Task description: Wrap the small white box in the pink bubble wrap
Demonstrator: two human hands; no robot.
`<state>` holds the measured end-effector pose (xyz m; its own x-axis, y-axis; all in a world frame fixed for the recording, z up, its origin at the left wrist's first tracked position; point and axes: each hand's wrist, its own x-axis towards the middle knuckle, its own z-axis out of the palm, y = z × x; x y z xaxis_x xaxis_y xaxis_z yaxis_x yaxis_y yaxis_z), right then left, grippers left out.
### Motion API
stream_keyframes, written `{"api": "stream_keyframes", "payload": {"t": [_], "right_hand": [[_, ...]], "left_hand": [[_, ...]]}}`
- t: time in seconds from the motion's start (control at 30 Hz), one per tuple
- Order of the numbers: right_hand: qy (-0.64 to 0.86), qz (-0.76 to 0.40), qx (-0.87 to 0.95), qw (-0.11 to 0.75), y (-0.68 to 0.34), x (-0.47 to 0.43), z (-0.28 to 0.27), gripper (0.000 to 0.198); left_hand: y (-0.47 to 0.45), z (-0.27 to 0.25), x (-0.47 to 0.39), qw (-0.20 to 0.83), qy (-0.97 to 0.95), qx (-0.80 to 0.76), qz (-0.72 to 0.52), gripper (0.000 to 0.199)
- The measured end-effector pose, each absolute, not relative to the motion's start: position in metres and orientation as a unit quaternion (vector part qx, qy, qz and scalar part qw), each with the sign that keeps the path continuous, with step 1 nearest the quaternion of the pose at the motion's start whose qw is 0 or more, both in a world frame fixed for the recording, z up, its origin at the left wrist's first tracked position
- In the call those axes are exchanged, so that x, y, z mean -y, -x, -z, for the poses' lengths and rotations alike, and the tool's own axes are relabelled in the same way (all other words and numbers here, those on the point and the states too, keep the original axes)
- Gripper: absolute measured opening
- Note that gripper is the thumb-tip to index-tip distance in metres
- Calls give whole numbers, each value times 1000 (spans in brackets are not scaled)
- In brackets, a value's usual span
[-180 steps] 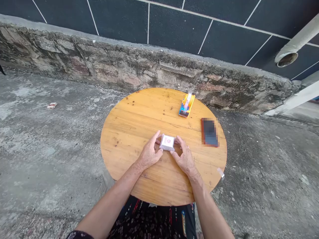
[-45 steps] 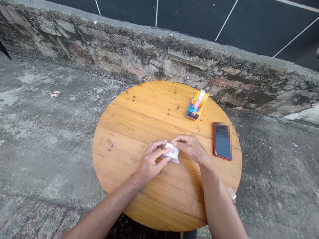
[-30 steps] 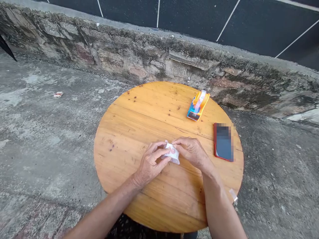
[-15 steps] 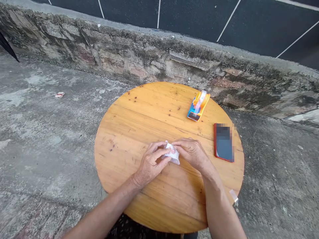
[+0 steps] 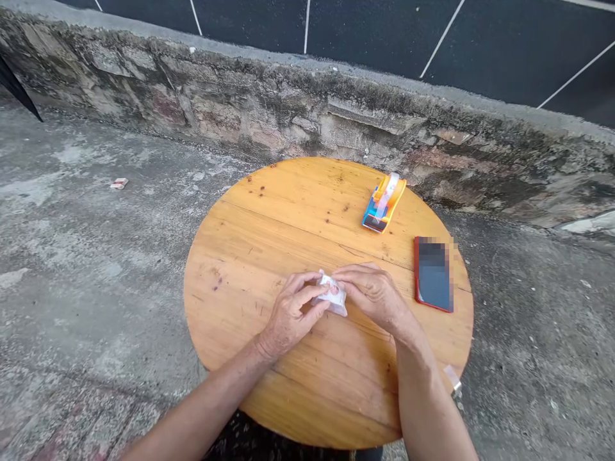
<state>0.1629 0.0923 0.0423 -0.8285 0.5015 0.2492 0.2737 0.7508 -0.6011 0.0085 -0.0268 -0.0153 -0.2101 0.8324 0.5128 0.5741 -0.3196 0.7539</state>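
A small whitish packet in clear plastic wrap [image 5: 339,301], with a pinkish print on top, lies on the round wooden table [image 5: 269,237]. My left hand [image 5: 295,307] holds the packet from its left side, thumb and fingers pressed on its top and near edge. At the packet's far right corner, my right hand [image 5: 375,291] has its fingers pinched together against the wrap. Whether those fingertips grip an edge of the plastic is too small to tell. Part of the packet is hidden under the fingers.
A yellow and blue tape dispenser [image 5: 383,203] stands toward the back right of the table. A phone in a red case [image 5: 433,278] lies near the right edge. A strip of clear tape [image 5: 451,378] hangs at the lower right rim. Behind runs a stone wall base [image 5: 288,109].
My right hand has shifted very slightly at the packet's corner. The packet and my left hand stay in place.
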Motion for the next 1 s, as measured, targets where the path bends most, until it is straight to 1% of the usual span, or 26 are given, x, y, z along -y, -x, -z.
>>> {"api": "stream_keyframes", "payload": {"t": [0.17, 0.33, 0.5, 0.77, 1.0], "right_hand": [[259, -285, 893, 234, -167, -95, -42, 22], [286, -321, 871, 235, -168, -98, -38, 22], [315, -349, 857, 211, -170, -101, -36, 21], [365, -370, 841, 150, -181, -109, -35, 22], [327, -403, 846, 122, -179, -107, -34, 24]], "left_hand": [[-9, 15, 27, 125, -618, -568, -529, 27], [-10, 15, 28, 133, -612, -571, -530, 27], [-10, 17, 29, 146, -610, -571, -530, 28], [-10, 22, 30, 150, -612, -568, -530, 30], [-11, 21, 29, 139, -616, -568, -528, 29]]}}
